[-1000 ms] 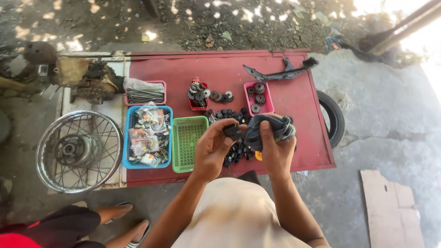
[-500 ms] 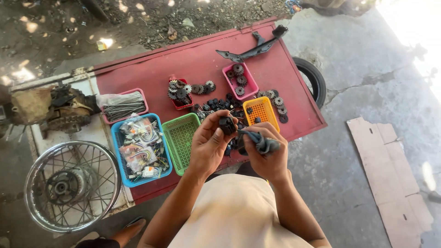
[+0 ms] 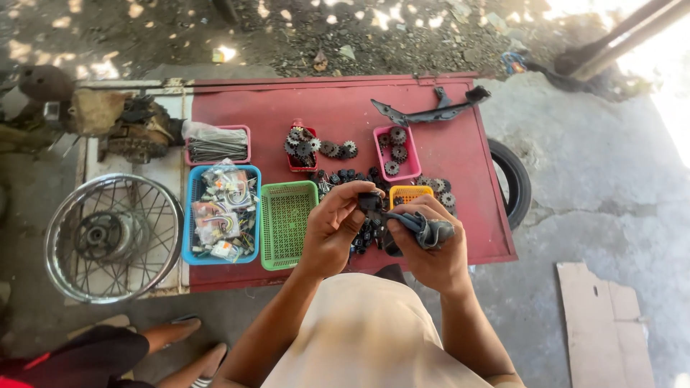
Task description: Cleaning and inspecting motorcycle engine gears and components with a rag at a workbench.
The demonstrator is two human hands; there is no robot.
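My left hand (image 3: 336, 224) holds a small black metal part (image 3: 370, 203) between its fingertips, over the near edge of the red table (image 3: 266, 115). My right hand (image 3: 428, 243) grips a dark grey rag (image 3: 429, 230) and presses it against that part. Under my hands lies a heap of small black parts (image 3: 363, 237). An orange basket (image 3: 410, 194) sits just beyond my right hand, and a green basket (image 3: 287, 223) stands empty left of my left hand.
A blue tray (image 3: 192, 215) of bagged parts, pink trays (image 3: 381, 154) of sprockets and spokes, and a black bracket (image 3: 431, 111) are on the table. A spoked wheel (image 3: 111, 237) lies left, a tyre (image 3: 514, 179) right, cardboard (image 3: 604, 323) on the concrete. Another person's legs (image 3: 172, 338) are bottom left.
The view has swung, so the table now sits square and central. My hands stay together over the table's near edge, still with the part and the rag.
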